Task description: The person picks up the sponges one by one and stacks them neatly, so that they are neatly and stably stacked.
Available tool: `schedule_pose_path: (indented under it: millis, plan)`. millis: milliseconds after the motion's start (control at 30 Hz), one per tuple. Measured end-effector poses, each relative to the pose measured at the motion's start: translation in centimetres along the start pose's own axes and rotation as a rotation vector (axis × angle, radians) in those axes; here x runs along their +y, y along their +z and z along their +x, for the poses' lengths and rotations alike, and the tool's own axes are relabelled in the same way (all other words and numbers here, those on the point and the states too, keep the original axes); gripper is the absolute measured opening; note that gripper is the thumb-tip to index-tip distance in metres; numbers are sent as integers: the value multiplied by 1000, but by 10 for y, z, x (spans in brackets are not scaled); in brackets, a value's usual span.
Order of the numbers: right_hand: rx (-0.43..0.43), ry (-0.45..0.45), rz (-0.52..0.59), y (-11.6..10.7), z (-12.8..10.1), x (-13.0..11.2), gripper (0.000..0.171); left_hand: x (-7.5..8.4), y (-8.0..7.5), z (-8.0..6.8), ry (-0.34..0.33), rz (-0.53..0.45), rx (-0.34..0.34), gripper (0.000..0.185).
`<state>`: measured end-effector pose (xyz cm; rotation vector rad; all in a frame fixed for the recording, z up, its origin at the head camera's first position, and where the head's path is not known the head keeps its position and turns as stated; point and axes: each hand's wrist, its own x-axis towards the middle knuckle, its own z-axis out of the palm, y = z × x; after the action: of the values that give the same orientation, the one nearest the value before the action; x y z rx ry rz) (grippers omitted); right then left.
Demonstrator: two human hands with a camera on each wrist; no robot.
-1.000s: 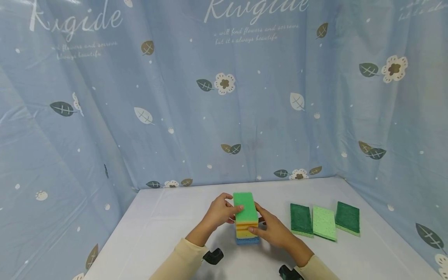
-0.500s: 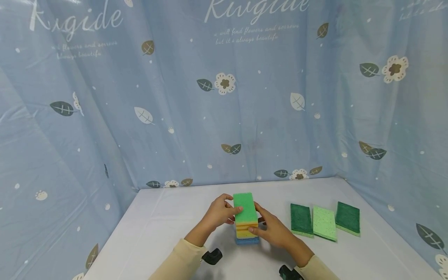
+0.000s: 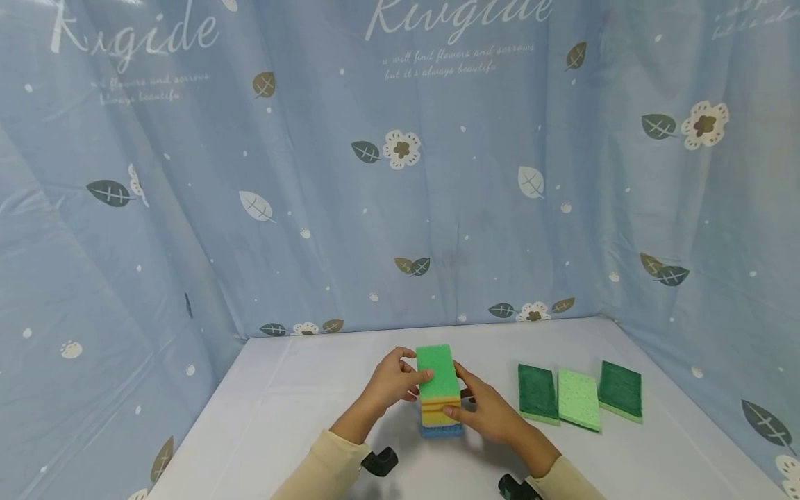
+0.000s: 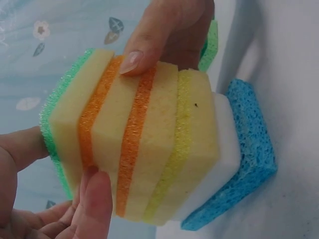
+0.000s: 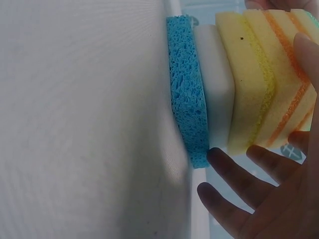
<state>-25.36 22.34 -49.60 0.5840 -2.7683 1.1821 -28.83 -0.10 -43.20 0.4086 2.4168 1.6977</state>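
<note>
From my head, the blue curtain [image 3: 437, 187] reads "but it's always beautifu"; on the table [image 3: 312, 389] one stack [image 3: 440, 390] stands between my left hand [image 3: 394, 378], pinching its upper part, and right hand [image 3: 484, 410]; rightward lie two dark green sponges [image 3: 537, 393] and one light green sponge [image 3: 578, 398]. From my left wrist, six layers: one green-backed sponge [image 4: 79, 99], two orange-backed sponges [image 4: 109, 114], one yellow-backed sponge [image 4: 197, 119], one white block [image 4: 227, 134], one blue sponge [image 4: 249, 129] lowest. From my right wrist, four fingers spread, thumb gripping opposite
</note>
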Motion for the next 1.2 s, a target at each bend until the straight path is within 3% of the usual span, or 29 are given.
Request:
schedule_pose_path:
  millis: [533, 933, 1033, 1200]
  plan:
    - [-37, -9, -51, -16, -4, -1, 94, -10, 4, 2, 65, -55, 30, 66]
    - [-90, 48, -151, -48, -27, 6, 86, -31, 4, -4, 125, 207, 92, 71]
    - [-96, 70, -186, -58, -33, 7, 85, -35, 5, -6, 141, 212, 87, 67]
    - [-56, 95, -246, -73, -42, 13, 80, -37, 8, -9, 162, 130, 58, 63]
